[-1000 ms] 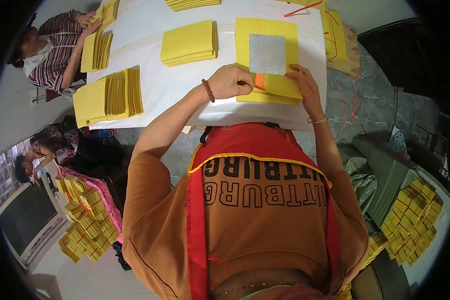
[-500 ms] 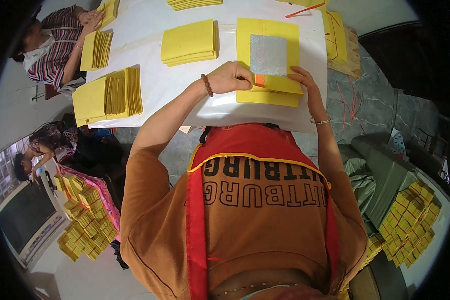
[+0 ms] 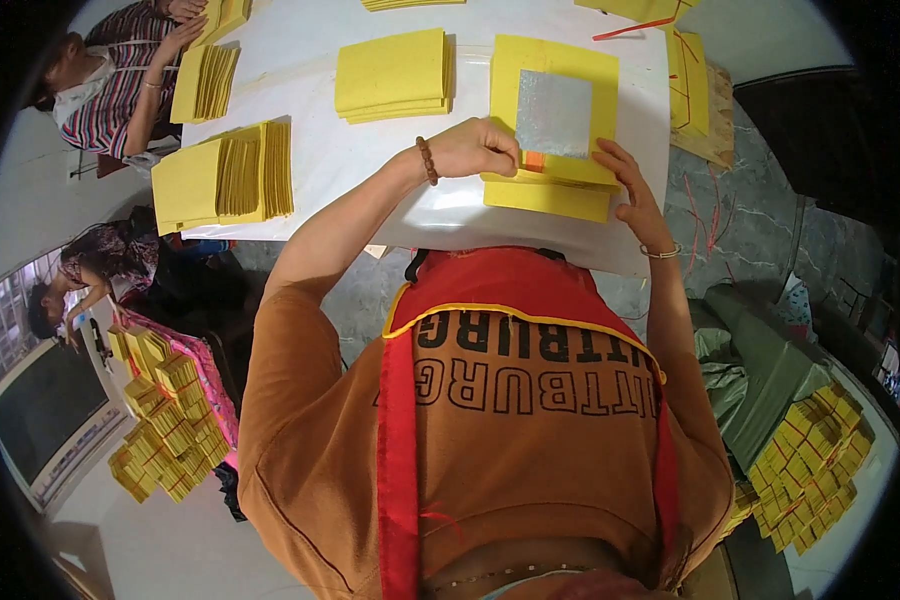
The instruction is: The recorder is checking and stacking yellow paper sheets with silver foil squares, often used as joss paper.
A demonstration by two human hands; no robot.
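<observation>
A stack of yellow paper sheets (image 3: 603,75) lies on the table before me, its top sheet bearing a silver foil square (image 3: 554,112) and a small orange patch (image 3: 534,161). The near edge of the top sheet is lifted in a narrow fold (image 3: 570,182) across the stack. My left hand (image 3: 475,150) is closed at the left end of this fold, its fingers pinching the paper beside the orange patch. At the right edge, my right hand (image 3: 634,190) has its fingers stretched out against the sheet, thumb apart.
Folded yellow paper stacks (image 3: 390,75) and more bundles (image 3: 240,175) stand on the white table (image 3: 310,45). At the far left a person in a striped shirt (image 3: 120,75) handles yellow paper. Tied yellow bundles (image 3: 805,465) are piled at the right, red strings (image 3: 708,215) on the floor.
The whole view has shifted slightly, so the table things appear further right. My right hand's thumb now shows apart from its fingers; my left hand keeps its pinch at the fold.
</observation>
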